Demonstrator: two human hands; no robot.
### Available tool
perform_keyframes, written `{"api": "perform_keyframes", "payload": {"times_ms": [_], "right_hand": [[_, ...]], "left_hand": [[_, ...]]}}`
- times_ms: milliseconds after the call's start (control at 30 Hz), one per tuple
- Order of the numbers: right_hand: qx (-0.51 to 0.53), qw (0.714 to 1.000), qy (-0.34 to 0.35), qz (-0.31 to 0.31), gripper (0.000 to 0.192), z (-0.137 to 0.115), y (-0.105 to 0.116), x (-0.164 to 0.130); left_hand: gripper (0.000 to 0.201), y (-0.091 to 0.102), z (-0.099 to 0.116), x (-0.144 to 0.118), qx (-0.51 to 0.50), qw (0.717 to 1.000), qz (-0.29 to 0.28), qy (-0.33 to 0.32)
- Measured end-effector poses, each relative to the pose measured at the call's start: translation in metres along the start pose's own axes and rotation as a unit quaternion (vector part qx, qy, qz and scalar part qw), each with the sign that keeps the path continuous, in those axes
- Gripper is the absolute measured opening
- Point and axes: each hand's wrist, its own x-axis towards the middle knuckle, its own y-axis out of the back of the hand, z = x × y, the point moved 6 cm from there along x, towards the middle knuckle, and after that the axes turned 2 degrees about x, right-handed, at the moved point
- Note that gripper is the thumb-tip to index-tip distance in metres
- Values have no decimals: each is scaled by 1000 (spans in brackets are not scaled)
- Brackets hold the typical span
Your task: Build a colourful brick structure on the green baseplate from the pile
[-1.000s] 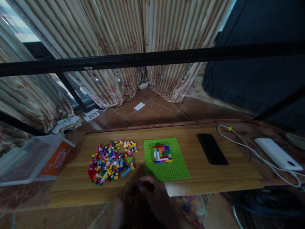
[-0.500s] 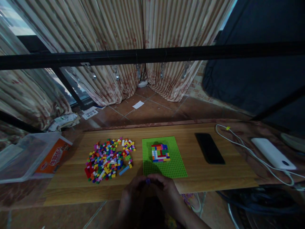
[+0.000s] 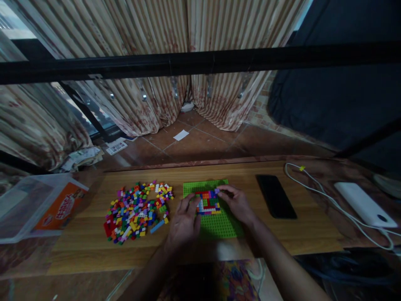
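A green baseplate lies on the wooden board, bearing a small multicoloured brick build. My left hand rests flat on the plate's left side, fingers spread, fingertips touching the build's left edge. My right hand reaches over the plate's right side; its fingertips pinch a small purple brick at the build's top right corner. A heap of several loose coloured bricks lies to the left of the plate.
A black phone lies right of the plate. Farther right are a white power bank and its white cable. A clear plastic box with an orange label stands at far left. A black bar crosses overhead.
Both hands moved from the board's near edge, where they held a small brick together, forward onto the green plate; the right hand now presses the purple brick at the build.
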Motion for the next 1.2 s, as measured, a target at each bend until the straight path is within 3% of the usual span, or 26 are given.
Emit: {"api": "perform_keyframes", "payload": {"times_ms": [333, 533, 833, 1100, 1200], "right_hand": [[-26, 997, -2, -70, 24, -5, -5, 3], [-33, 997, -7, -76, 23, -8, -6, 5], [-43, 995, 5, -91, 20, -10, -7, 9], [-53, 989, -7, -135, 21, -15, -10, 10], [-43, 991, -5, -124, 22, -14, -11, 7]], "left_hand": [[48, -12, 15, 20, 33, 998, -49, -30], [51, -16, 23, 25, 54, 995, -71, -54], [49, -25, 32, 31, 67, 992, -104, -39], [49, -29, 34, 32, 54, 993, -98, -40], [50, -29, 35, 30, 71, 992, -92, -43]]}}
